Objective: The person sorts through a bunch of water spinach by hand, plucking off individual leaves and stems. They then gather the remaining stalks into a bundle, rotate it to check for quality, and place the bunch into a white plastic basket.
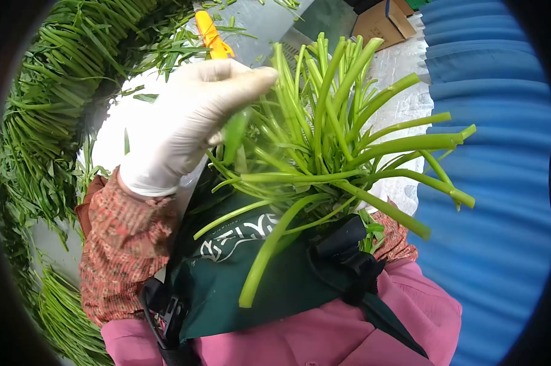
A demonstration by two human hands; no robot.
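Head view: my gloved left hand (187,125) is pinching one stalk of the green bunch (330,152). My right hand is gripping the bunch unseen; I am keeping its base tight while pulling gently.

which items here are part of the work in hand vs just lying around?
In hand:
- left hand, gloved, fingers on a stem of the bunch
- bunch of green stems, cut ends fanning toward the camera; right hand hidden behind it

Lying about:
- orange-handled knife on the table
- heaps of greens at left
- cardboard box
- blue corrugated barrel
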